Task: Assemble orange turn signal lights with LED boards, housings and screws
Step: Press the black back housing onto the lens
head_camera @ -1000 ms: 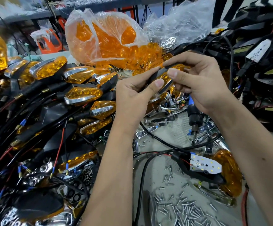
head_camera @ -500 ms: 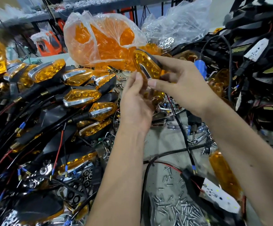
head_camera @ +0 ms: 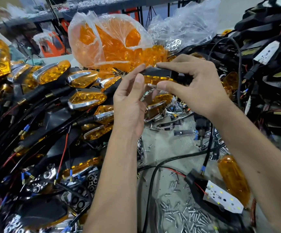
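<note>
— Two hands up in the head view, and both meet on one turn signal light [head_camera: 159, 76]. My right hand [head_camera: 193, 86] pinches it, fingers over the black housing on top and thumb under the chrome trim. My left hand [head_camera: 129, 100] has its fingers nearly straight, the tips touching the light's left end rather than wrapped round it.

— Where is it against everything else?

— Held in the air, in front of the clear bag of orange lenses [head_camera: 112, 42] and above the heap of finished lights [head_camera: 86, 98] to the left. Low on the right of the surface [head_camera: 173, 145] lie loose screws [head_camera: 183, 216], a white LED board [head_camera: 223, 199] on its black housing, and a lone orange lens [head_camera: 233, 179].

— How do you expect it to handle?

— Light and rigid, I'd judge: a moulded plastic shell with a glossy lens that could slip under a fingertip. I'd hold it by the black housing edges, where my right hand is now, and keep pressure off the lens and the thin chrome trim, which look like the parts most likely to scratch or pop loose. Whether its screws are in, I cannot tell from here.
</note>
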